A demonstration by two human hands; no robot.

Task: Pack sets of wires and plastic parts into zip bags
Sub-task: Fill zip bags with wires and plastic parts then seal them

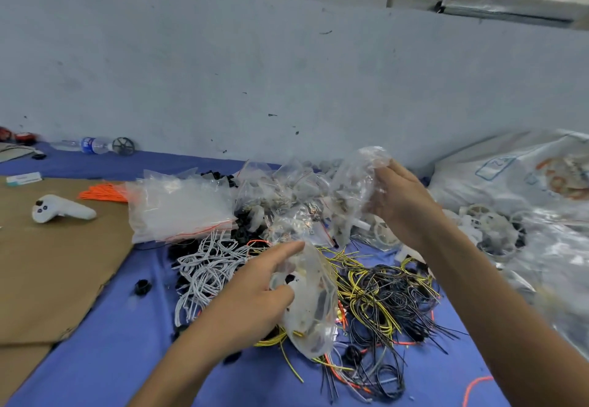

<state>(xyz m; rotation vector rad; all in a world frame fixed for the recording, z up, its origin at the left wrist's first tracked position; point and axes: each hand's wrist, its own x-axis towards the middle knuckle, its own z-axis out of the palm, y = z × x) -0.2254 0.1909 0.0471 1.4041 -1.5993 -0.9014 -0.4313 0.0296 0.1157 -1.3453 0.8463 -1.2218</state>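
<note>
Brown cardboard [47, 263] covers the left of the frame, laid on a blue cloth [111, 358], with a white controller [60, 209] lying on it; neither belongs to the work. To its right, at centre left, a stack of empty zip bags [178, 209] lies flat, and just below it sits a tangle of white wires [207, 266]. The left hand [251, 298], lower centre, holds a filled bag [312, 304] between thumb and curled fingers, the forefinger stretched out along the bag's top. White and dark pieces show through the plastic; whether its seal is closed cannot be told. Beneath it lie the yellow and black wires [382, 295], loose and crossed. Above, at centre, is a heap of packed bags [287, 189]. The right hand [404, 205], right of centre, grips a second clear bag [357, 183] raised over that heap; motion blur hides its contents. White plastic wheels [497, 228] lie at the right edge, below a large sack [510, 177]. Judgement: the step in hand appears to be finishing and setting aside packed bags. To do it well, confirm each set is complete, tuck wire ends below the mouth, press the air out, run the seal along its whole length, and place the bag on the heap, apart from the empty stack.
</note>
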